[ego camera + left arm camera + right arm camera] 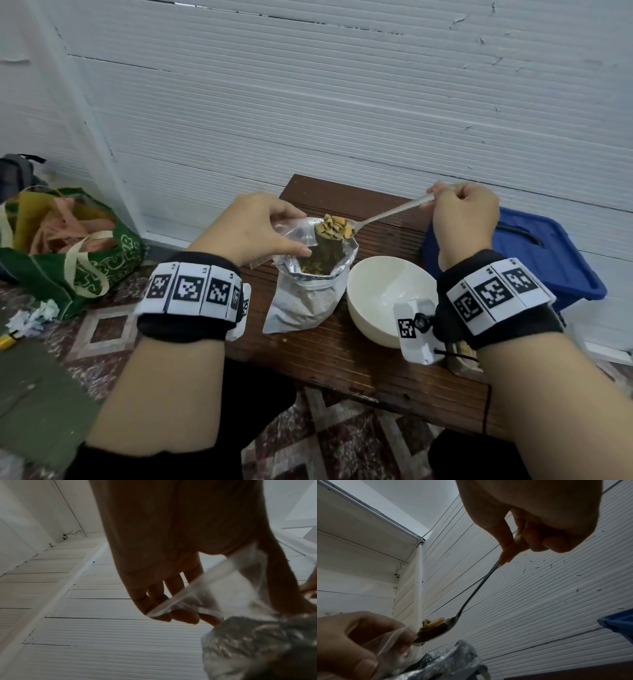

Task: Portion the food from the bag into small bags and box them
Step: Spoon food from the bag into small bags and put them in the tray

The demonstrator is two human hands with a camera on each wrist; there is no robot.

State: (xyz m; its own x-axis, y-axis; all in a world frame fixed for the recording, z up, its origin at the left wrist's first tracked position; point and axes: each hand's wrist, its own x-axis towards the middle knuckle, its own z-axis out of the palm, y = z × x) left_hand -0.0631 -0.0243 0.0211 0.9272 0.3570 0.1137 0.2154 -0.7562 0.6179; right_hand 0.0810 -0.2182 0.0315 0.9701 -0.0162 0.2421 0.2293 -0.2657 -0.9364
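A silver foil food bag [305, 301] stands open on the low wooden table [376, 370], with brown food inside. My left hand [260, 229] pinches a small clear plastic bag [294, 233] just above its mouth; the small clear bag [214, 588] hangs from my fingers over the foil bag [257, 646]. My right hand [462, 212] grips the handle of a metal spoon [387, 214] heaped with food pieces [334, 226], its bowl at the small bag's opening. The spoon [471, 599] reaches from my right hand [530, 534] to the left hand [351, 639].
A white bowl [387, 298] stands right of the foil bag. A blue lidded plastic box [534, 260] sits on the floor at the right. A green tote bag [68, 246] and crumpled paper lie at left. The white panelled wall is close behind the table.
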